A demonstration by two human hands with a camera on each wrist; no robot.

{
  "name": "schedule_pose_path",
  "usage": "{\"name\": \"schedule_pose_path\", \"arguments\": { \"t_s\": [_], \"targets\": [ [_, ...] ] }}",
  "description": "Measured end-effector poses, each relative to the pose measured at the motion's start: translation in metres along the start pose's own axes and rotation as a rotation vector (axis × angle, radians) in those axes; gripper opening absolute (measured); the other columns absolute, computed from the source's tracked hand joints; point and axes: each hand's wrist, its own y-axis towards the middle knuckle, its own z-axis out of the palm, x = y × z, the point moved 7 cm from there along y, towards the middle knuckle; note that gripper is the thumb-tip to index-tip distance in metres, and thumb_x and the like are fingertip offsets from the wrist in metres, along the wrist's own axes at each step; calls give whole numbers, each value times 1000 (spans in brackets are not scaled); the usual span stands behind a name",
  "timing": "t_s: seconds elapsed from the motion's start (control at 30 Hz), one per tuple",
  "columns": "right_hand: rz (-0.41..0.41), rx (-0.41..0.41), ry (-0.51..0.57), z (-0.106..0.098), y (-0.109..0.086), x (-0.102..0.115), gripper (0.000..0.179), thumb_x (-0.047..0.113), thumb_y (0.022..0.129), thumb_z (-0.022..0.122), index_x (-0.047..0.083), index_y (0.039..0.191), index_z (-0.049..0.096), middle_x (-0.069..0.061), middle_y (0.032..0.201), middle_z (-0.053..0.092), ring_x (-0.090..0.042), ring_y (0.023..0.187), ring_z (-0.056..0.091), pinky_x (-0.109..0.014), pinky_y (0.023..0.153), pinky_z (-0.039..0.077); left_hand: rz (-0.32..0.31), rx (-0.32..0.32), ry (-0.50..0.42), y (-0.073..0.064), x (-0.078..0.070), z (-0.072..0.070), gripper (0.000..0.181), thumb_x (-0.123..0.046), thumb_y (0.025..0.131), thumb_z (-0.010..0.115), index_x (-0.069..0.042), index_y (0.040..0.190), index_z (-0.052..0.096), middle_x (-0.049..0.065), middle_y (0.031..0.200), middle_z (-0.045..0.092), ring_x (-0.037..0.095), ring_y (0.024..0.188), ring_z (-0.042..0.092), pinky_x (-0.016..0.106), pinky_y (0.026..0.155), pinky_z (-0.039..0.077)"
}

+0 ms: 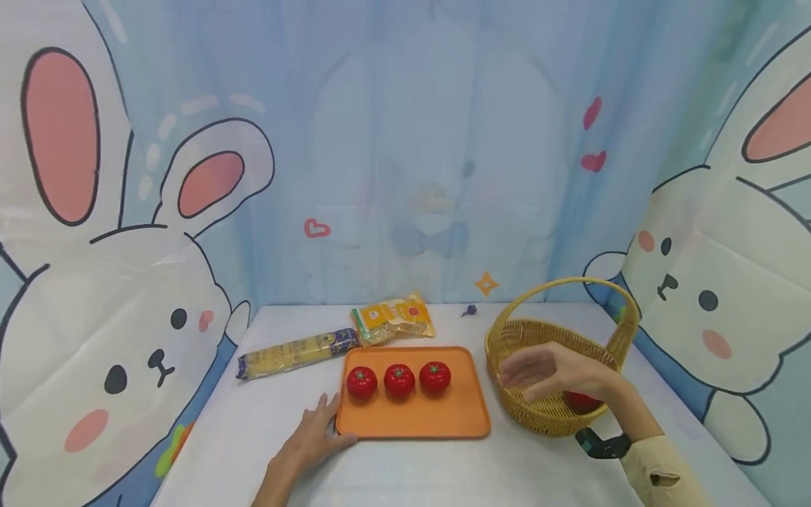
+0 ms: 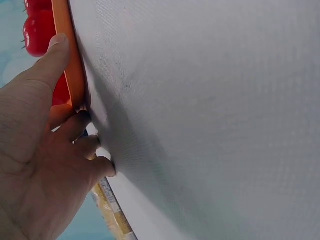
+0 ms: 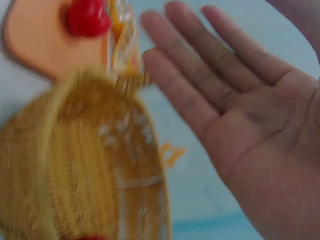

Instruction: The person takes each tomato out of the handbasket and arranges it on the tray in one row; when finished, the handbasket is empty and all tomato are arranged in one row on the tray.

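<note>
An orange tray (image 1: 418, 424) carries three red tomatoes (image 1: 399, 382) in a row. My left hand (image 1: 310, 435) grips the tray's near left corner; in the left wrist view its thumb (image 2: 59, 47) lies on the rim and the fingers bend around the corner. Over the wicker basket (image 1: 538, 424) hovers my right hand (image 1: 557, 370), holding nothing. Its fingers (image 3: 187, 87) are extended in the right wrist view. Inside the basket, a red object (image 1: 581, 401) shows partly below the right wrist, the rest of it hidden.
Behind the tray lie a long pack of spaghetti (image 1: 294, 354) and a yellow bag of dry food (image 1: 394, 319). A small dark blue item (image 1: 471, 310) is near the table's back edge. The basket's tall handle (image 1: 557, 282) arches up at the right. A printed curtain (image 1: 437, 141) closes off the back.
</note>
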Motion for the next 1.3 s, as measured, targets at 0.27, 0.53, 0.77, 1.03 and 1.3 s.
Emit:
{"name": "schedule_pose_path", "arguments": {
  "t_s": [0.27,0.53,0.77,1.03,1.3],
  "targets": [
    [76,-128,-7,-47,-15,-38,50,-1,102,69,-18,145,51,-40,139,62,-30,124,72,-35,103,62,-20,1,26,3,3,4,99,-52,88,87,-11,166,42,32,172,28,69,152,22,84,116,28],
    [204,-302,-101,-75,-23,-65,62,13,104,71,-10,156,46,-32,147,61,-34,131,68,-34,104,60,-12,3,28,3,2,3,99,-52,89,86,-11,167,41,32,172,28,69,151,22,84,116,28],
    [340,-386,-151,-89,-30,-90,73,25,101,78,-7,158,44,-31,151,58,-41,134,64,-63,113,52,-15,-2,27,2,2,0,98,-52,89,86,-11,167,42,32,172,28,69,152,21,85,116,28],
    [521,-375,-238,-100,-41,-101,75,21,94,86,-12,151,49,-31,144,62,-45,131,62,-62,107,57,1,-4,16,4,0,-1,98,-51,89,86,-10,166,42,32,172,28,70,151,20,84,116,27],
    [682,-330,-334,-95,-48,-110,67,18,86,92,-10,139,62,-32,133,65,-45,119,65,-62,101,59,1,-8,9,2,0,0,97,-50,90,87,-10,166,42,33,171,28,71,151,20,85,115,27]
  ]
}}
